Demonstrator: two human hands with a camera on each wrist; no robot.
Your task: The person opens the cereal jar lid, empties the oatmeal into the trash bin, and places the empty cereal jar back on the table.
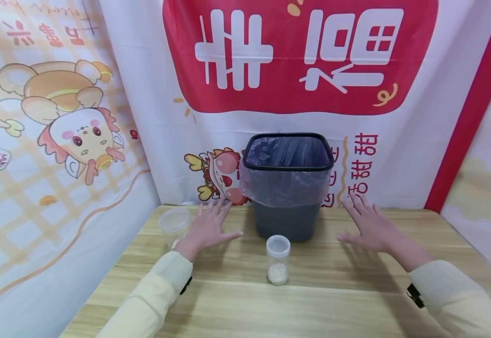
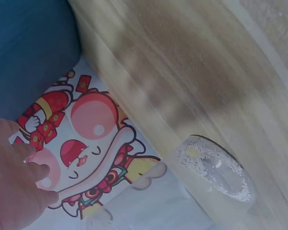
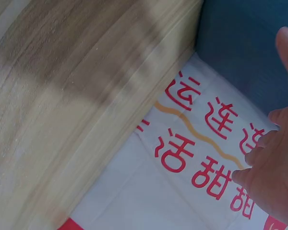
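My left hand (image 1: 206, 228) is held over the table with its fingers spread, holding nothing. Partly behind it stands a clear round container (image 1: 174, 221); in the left wrist view this clear container (image 2: 216, 167) shows white bits at its bottom. To the right, my right hand (image 1: 370, 226) also hovers with spread fingers and nothing in them. Between the hands, a dark trash bin (image 1: 286, 218) lined with a clear plastic bag stands at the back. In front of it is a small clear jar (image 1: 277, 260) with a white rim and white grains at the bottom.
The wooden table (image 1: 245, 310) meets a printed cloth backdrop (image 1: 144, 94) at its back edge. Another printed cloth (image 1: 25, 197) hangs on the left, and a white cloth (image 1: 486, 188) borders the right side.
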